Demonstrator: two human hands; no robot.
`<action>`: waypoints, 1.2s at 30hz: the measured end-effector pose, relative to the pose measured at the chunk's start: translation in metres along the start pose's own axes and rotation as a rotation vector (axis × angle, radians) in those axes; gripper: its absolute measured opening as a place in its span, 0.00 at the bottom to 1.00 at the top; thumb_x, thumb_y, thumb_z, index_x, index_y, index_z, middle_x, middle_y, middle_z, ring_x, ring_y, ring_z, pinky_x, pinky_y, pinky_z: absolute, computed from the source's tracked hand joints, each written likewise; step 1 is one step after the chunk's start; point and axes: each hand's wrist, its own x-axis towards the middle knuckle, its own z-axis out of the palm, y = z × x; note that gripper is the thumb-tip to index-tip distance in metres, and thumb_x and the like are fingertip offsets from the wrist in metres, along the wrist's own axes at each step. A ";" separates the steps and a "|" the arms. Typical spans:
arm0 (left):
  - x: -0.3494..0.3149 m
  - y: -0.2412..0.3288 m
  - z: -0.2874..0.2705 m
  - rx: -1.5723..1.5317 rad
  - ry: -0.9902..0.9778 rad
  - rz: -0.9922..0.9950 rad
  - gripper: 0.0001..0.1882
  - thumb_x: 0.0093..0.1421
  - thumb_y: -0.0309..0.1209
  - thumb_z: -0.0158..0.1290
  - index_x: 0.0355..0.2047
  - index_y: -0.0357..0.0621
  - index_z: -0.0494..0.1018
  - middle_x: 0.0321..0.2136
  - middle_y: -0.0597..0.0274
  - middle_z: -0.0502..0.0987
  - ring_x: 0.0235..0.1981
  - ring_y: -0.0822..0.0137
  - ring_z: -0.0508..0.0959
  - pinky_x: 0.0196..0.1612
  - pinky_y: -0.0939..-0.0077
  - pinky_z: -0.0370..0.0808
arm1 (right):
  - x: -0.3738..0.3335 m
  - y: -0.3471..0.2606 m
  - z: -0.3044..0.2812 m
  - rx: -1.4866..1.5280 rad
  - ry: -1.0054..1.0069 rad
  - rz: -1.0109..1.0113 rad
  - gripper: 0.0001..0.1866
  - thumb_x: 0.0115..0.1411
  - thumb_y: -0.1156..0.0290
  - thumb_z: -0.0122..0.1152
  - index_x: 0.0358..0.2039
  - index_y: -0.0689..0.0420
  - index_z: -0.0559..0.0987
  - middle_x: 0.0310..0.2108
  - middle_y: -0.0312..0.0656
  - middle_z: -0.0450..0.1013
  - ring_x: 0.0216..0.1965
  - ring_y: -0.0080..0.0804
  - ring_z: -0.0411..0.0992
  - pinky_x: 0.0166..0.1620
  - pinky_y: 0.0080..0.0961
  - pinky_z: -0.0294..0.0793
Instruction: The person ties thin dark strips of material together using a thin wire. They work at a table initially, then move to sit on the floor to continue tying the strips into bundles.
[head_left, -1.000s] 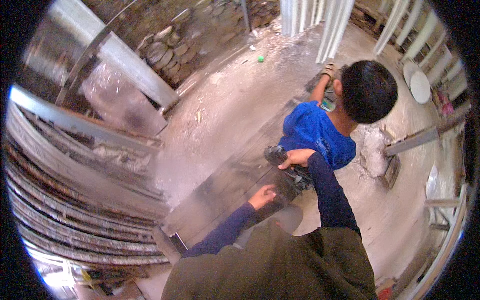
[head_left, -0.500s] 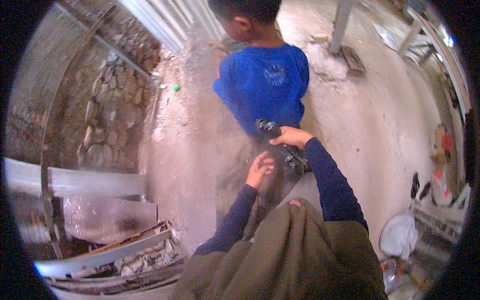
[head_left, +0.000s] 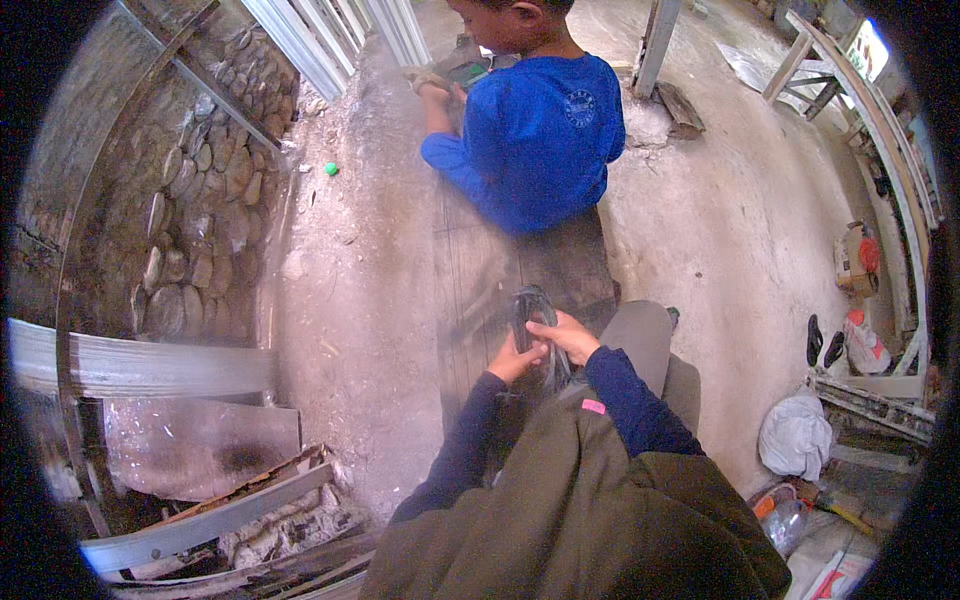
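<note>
Both my hands are on a dark power tool [head_left: 535, 318] that sits on the long board [head_left: 470, 290] laid flat on the concrete floor [head_left: 350, 300]. My right hand [head_left: 567, 337] is curled over the tool's back end, fingers closed on it, probably to press it down and steer. My left hand [head_left: 517, 358] is closed against its near side, just below the right, steadying it. The tool is too dark and blurred to tell its kind.

The board runs away from me toward another person in a blue shirt [head_left: 540, 130], who crouches on its far end, I judge to weigh it down. That person's hands are busy near the white slats [head_left: 330, 35]. A stone wall [head_left: 180, 200] stands to my left, a small green ball [head_left: 330, 168] lies near its foot, and sandals [head_left: 825, 342] lie well off to my right.
</note>
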 end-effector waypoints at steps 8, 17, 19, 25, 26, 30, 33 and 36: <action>0.045 -0.022 -0.077 0.843 0.292 0.055 0.24 0.46 0.28 0.50 0.46 0.49 0.63 0.36 0.53 0.72 0.36 0.57 0.72 0.39 0.67 0.68 | 0.003 -0.028 -0.024 -0.235 -0.035 0.030 0.24 0.49 0.69 0.56 0.47 0.60 0.62 0.29 0.37 0.67 0.24 0.22 0.65 0.26 0.21 0.67; 0.094 0.072 -0.105 1.480 0.324 0.127 0.24 0.44 0.29 0.48 0.45 0.60 0.65 0.40 0.61 0.70 0.43 0.60 0.69 0.52 0.48 0.50 | 0.060 -0.094 -0.070 -1.540 0.246 -0.168 0.31 0.41 0.61 0.61 0.46 0.55 0.64 0.38 0.50 0.68 0.41 0.42 0.67 0.42 0.37 0.65; 0.104 0.053 -0.115 1.494 0.353 0.118 0.27 0.43 0.28 0.49 0.46 0.63 0.64 0.43 0.63 0.68 0.46 0.62 0.67 0.53 0.42 0.44 | 0.068 -0.097 -0.071 -1.626 0.288 -0.194 0.32 0.39 0.61 0.63 0.46 0.53 0.65 0.40 0.49 0.66 0.43 0.43 0.65 0.45 0.40 0.62; 0.096 0.042 -0.086 1.368 0.455 0.190 0.39 0.39 0.29 0.54 0.53 0.67 0.53 0.51 0.62 0.56 0.55 0.61 0.54 0.53 0.40 0.42 | 0.050 -0.087 -0.051 -1.661 0.534 -0.493 0.33 0.35 0.62 0.65 0.45 0.51 0.66 0.38 0.44 0.64 0.46 0.45 0.60 0.49 0.44 0.55; 0.096 0.041 -0.085 1.420 0.483 0.207 0.40 0.39 0.31 0.55 0.54 0.66 0.52 0.52 0.61 0.55 0.55 0.59 0.52 0.52 0.40 0.42 | 0.048 -0.085 -0.046 -1.612 0.554 -0.565 0.31 0.36 0.62 0.64 0.44 0.51 0.67 0.38 0.43 0.65 0.46 0.43 0.60 0.49 0.43 0.55; 0.089 0.044 -0.073 1.341 0.609 0.301 0.35 0.40 0.31 0.55 0.51 0.62 0.57 0.51 0.60 0.57 0.54 0.57 0.54 0.52 0.43 0.46 | 0.060 -0.074 -0.039 -1.445 0.571 -0.695 0.19 0.41 0.66 0.59 0.38 0.51 0.72 0.34 0.39 0.66 0.41 0.39 0.62 0.44 0.38 0.57; 0.086 0.046 -0.063 1.160 0.716 0.369 0.28 0.40 0.30 0.54 0.46 0.57 0.63 0.46 0.58 0.61 0.49 0.56 0.59 0.50 0.52 0.53 | 0.071 -0.064 -0.037 -1.479 0.587 -0.679 0.11 0.45 0.68 0.54 0.32 0.49 0.75 0.31 0.37 0.67 0.38 0.37 0.62 0.40 0.36 0.57; 0.084 0.040 -0.045 0.888 0.716 0.281 0.19 0.41 0.29 0.53 0.37 0.52 0.70 0.39 0.58 0.66 0.42 0.57 0.64 0.46 0.62 0.59 | 0.089 -0.055 -0.038 -1.513 0.676 -0.727 0.09 0.46 0.66 0.53 0.30 0.48 0.76 0.29 0.35 0.68 0.36 0.35 0.63 0.38 0.35 0.57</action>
